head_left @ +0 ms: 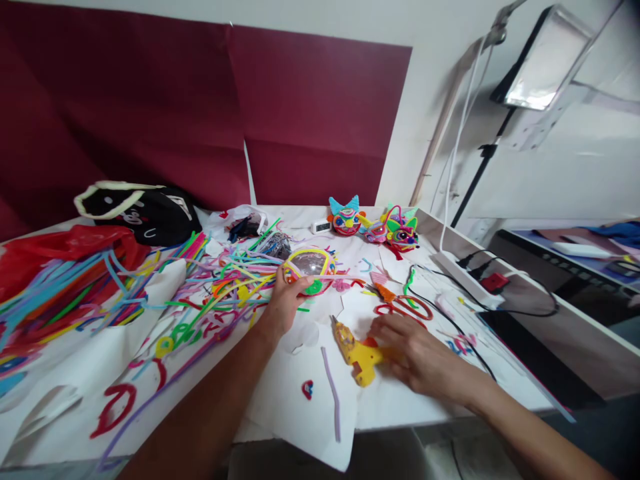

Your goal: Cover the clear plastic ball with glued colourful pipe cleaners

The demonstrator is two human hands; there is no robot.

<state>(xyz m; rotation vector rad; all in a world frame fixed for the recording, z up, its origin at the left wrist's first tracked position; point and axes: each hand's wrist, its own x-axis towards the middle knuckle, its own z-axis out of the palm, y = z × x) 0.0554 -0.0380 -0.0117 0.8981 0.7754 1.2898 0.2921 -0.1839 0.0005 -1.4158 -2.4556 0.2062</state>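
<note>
Left hand [286, 303] grips the ornament [309, 262] around the middle of the bench [395, 408]; right hand [413, 350] is at the glue gun's [364, 355] rear, its grip hard to tell. For good control, keep the ornament steady and fingers clear of the nozzle [334, 321]. Stems [70, 287] crowd the left side, scissors [417, 305] and cord [463, 335] the right; paper [305, 427] overhangs the front edge, bare room beside it.

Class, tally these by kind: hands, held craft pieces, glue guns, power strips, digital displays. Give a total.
Hands: 2 (left hand, right hand)
Held craft piece: 1
Glue gun: 1
Power strip: 1
Digital display: 1
Total: 6
</note>
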